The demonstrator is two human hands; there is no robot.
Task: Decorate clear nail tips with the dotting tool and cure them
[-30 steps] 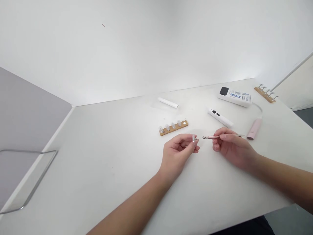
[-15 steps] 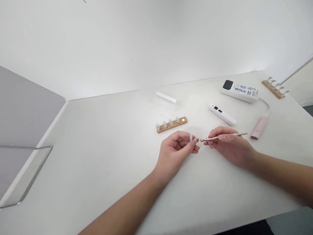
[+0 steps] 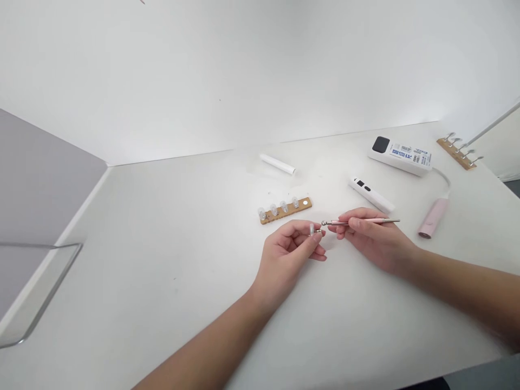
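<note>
My left hand [image 3: 288, 249] pinches a small clear false nail tip [image 3: 312, 229] on a short metal holder between thumb and fingertips. Held like a pencil in my right hand [image 3: 376, 235] is a slim pink nail art pen [image 3: 338, 222] with a round metal end. That end sits just right of and slightly above the nail tip; whether they touch, I cannot tell. Behind my left hand lies a wooden nail stand [image 3: 305, 203], with several clear nail tips [image 3: 284, 206] upright on it and a white round spot at its right end.
A white tube [image 3: 277, 164] lies farther back. Right of it are a white handheld device [image 3: 370, 194] with dark buttons, a white labelled box [image 3: 402, 156] and a corded pink handpiece [image 3: 434, 218]. A second wooden stand [image 3: 455, 154] is at far right; a metal-framed piece [image 3: 52, 287] stands left.
My right hand has moved left with the pen, bringing its round end close to the nail tip. My left hand has shifted slightly left and still holds the nail tip.
</note>
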